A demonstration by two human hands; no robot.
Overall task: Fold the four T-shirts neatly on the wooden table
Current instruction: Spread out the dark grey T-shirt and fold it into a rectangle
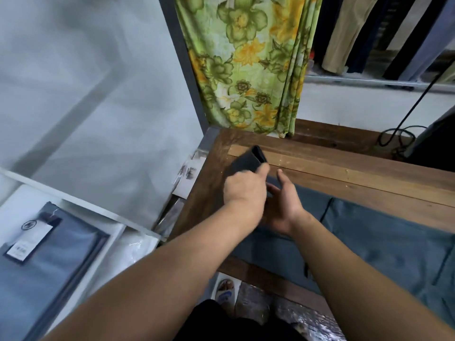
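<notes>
T-shirt in blue-grey (369, 244) lies spread flat over the near right part of the wooden desk (344, 173), running out of view at the right edge and partly covered by both forearms. Below the desk's near edge a sandal (225, 289) shows on the floor. To the near left, off the desk, a white box (81, 205) holds a folded blue garment (56, 262) with a card tag (27, 239) on it, all blurred.

Further in, the left hand (245, 190) is curled round a dark folded T-shirt (246, 161) and grips its near end; the bundle sits near the desk's far left corner, tilted, its far end showing stacked folds. Its fingers are hidden behind the back of the hand. The right hand (283, 207) sits just beside it — palm turned toward the left hand, thumb up, fingers straight and loosely spread. Their tips slip behind the left hand, so I cannot tell whether they touch the dark bundle.

Beyond, a green flowered curtain (251, 62) hangs down to the desk's far edge, a black cable (394, 134) coils at the far right, and hanging garments (349, 33) are cut off at the top.
</notes>
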